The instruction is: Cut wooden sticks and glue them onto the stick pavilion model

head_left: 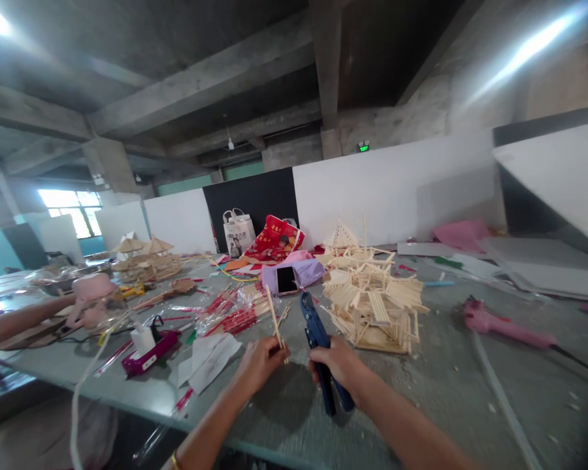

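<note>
Low in the middle of the head view, my left hand [262, 360] pinches a few thin wooden sticks [274, 312], the longest standing nearly upright. My right hand [336, 364] is wrapped round a dark blue hand cutter [315, 323], whose head points up and away from me. The sticks and the cutter are a short way apart. Just beyond my right hand stands a pagoda-like model [377, 303] built from pale sticks. Behind my left hand lie loose sticks and red-and-clear plastic wrappers [235, 313].
A pink glue gun [507, 326] lies on the right. A phone [287, 279] rests on purple cloth at the back. White paper [210, 359] and a purple power strip [149, 356] with a white plug are on the left. Another person's arm [24, 320] reaches in there.
</note>
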`<state>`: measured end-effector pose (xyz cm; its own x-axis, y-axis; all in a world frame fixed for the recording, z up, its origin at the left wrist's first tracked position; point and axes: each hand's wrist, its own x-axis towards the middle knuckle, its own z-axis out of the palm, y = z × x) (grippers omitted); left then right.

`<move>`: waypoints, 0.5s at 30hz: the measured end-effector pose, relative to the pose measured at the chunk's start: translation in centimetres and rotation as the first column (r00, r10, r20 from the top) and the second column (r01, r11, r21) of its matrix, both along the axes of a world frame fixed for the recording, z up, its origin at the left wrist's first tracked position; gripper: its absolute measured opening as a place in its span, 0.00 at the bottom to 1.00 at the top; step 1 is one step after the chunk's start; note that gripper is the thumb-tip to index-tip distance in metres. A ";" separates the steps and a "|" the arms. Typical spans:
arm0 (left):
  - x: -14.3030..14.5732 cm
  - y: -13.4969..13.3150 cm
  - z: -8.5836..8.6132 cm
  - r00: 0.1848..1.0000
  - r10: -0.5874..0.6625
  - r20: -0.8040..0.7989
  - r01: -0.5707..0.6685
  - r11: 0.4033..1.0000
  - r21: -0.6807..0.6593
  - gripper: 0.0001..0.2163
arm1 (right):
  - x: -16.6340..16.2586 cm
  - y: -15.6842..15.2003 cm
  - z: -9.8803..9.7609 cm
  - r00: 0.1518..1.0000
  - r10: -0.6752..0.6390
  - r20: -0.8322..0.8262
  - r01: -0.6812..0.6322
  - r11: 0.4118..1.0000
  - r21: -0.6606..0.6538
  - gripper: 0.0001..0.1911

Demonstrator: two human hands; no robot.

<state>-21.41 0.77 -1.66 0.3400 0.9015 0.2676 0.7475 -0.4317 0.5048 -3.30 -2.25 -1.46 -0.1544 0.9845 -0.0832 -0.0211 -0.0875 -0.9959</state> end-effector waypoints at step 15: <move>0.7 -0.1 0.3 0.999 -0.012 0.038 0.011 1.000 0.027 0.08 | 0.1 -0.6 1.5 0.998 0.059 -0.002 -0.059 0.995 -0.086 0.06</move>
<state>-20.76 0.68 -1.38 0.3396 0.8899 0.3044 0.7224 -0.4541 0.5214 -3.15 -2.81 0.03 -0.2115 0.9629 -0.1675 -0.0127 -0.1741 -0.9846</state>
